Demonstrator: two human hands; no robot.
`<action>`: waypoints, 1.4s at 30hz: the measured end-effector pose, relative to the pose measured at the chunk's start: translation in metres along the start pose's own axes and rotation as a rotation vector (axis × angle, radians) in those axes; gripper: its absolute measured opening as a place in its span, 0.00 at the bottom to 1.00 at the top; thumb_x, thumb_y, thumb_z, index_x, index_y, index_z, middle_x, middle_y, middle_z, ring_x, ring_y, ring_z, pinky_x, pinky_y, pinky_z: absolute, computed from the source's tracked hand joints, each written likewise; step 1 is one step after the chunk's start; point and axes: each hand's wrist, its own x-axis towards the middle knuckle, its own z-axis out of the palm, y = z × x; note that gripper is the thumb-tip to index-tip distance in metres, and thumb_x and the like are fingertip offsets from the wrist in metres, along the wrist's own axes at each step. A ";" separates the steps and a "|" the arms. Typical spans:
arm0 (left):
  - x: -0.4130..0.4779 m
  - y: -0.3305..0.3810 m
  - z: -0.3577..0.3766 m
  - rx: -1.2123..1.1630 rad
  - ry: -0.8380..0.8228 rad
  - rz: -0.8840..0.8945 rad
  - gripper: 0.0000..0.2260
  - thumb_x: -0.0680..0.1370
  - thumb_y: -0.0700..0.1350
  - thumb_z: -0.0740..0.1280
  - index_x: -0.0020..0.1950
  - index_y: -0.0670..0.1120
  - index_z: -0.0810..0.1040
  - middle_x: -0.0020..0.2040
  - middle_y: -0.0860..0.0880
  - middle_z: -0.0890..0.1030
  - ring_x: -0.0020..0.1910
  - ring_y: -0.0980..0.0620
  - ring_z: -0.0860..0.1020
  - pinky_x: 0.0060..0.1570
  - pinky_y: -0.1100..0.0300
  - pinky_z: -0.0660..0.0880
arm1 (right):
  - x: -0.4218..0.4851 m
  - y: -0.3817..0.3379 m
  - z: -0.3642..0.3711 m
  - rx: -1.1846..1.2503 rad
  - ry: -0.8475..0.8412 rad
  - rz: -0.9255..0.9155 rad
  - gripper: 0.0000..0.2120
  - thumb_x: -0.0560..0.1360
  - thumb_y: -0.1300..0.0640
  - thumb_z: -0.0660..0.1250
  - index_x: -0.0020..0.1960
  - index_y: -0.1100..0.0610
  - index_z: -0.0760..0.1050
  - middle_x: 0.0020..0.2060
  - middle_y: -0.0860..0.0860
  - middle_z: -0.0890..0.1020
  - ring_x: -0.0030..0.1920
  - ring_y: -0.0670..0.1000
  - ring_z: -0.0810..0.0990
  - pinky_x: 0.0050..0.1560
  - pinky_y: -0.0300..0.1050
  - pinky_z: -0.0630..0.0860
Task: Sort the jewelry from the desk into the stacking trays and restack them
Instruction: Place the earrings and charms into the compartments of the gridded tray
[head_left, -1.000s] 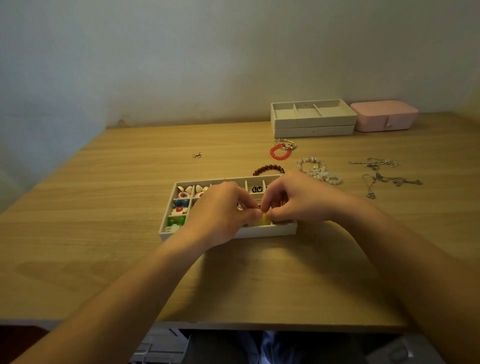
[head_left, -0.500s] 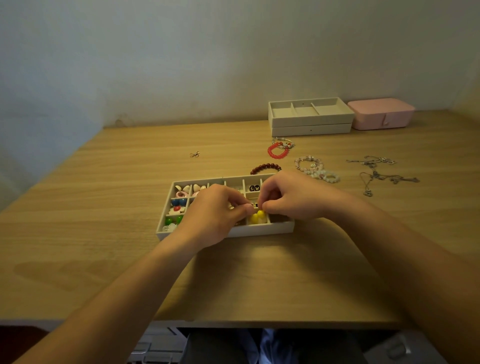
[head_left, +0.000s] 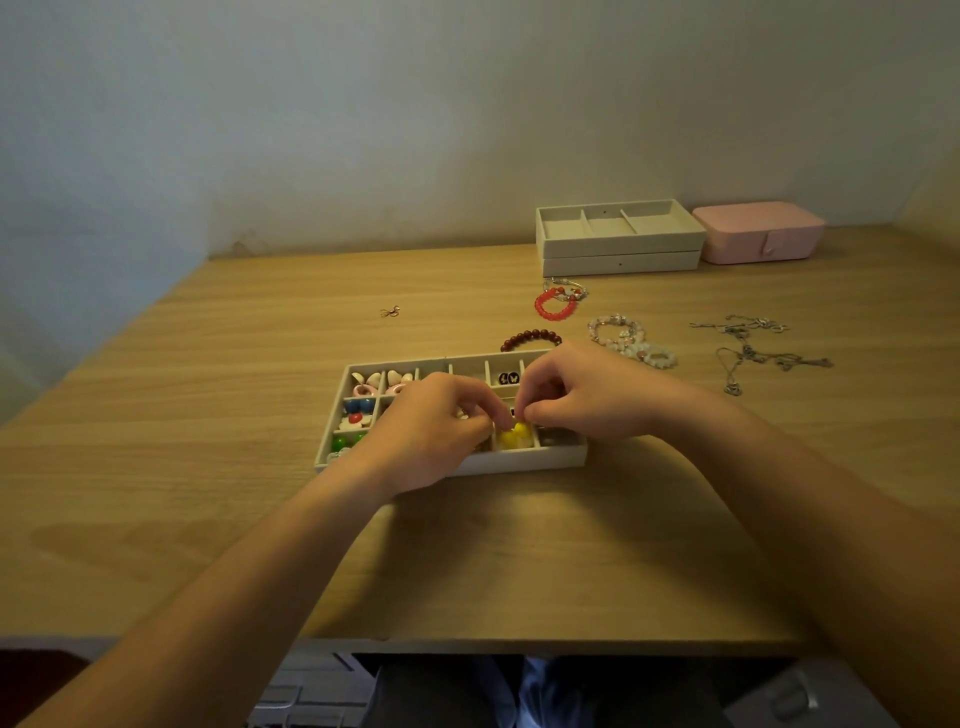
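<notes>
A beige divided tray (head_left: 519, 460) lies on the desk in front of me, with small colourful earrings in its left compartments and yellow pieces (head_left: 514, 436) in a front compartment. My left hand (head_left: 436, 431) and my right hand (head_left: 582, 395) hover over the tray. Their fingertips pinch together just above the yellow pieces on a tiny dark piece (head_left: 514, 413), too small to identify. Two more beige trays (head_left: 618, 244) stand stacked at the back. My hands hide the tray's middle compartments.
Loose on the desk behind the tray are a red bracelet (head_left: 556, 306), a dark bead bracelet (head_left: 530, 336), pale bead bracelets (head_left: 623, 338), silver necklaces (head_left: 758, 351) and a small earring (head_left: 389, 312). A pink box (head_left: 758, 231) sits by the wall.
My fingertips have lifted off the yellow pieces, which now lie uncovered in their compartment. Both hands stay pinched together just above them.
</notes>
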 end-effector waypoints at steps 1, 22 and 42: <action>-0.001 0.000 -0.001 -0.001 -0.006 -0.001 0.11 0.81 0.43 0.65 0.47 0.56 0.85 0.49 0.55 0.81 0.41 0.53 0.79 0.39 0.60 0.77 | 0.000 -0.001 0.000 -0.006 0.006 -0.001 0.06 0.79 0.56 0.69 0.50 0.50 0.85 0.41 0.43 0.82 0.44 0.44 0.81 0.45 0.40 0.81; 0.086 -0.097 -0.083 -0.005 0.319 -0.342 0.10 0.79 0.42 0.69 0.61 0.48 0.79 0.56 0.48 0.81 0.52 0.50 0.79 0.53 0.55 0.78 | 0.127 -0.033 -0.002 0.244 0.276 0.163 0.11 0.81 0.61 0.61 0.52 0.51 0.82 0.46 0.45 0.79 0.56 0.51 0.78 0.59 0.49 0.77; 0.146 -0.119 -0.078 0.106 0.187 -0.141 0.10 0.77 0.37 0.72 0.55 0.49 0.81 0.49 0.51 0.83 0.48 0.55 0.80 0.46 0.62 0.79 | 0.162 -0.003 -0.015 0.240 0.331 0.133 0.10 0.81 0.60 0.63 0.50 0.52 0.83 0.44 0.46 0.80 0.46 0.45 0.77 0.52 0.46 0.77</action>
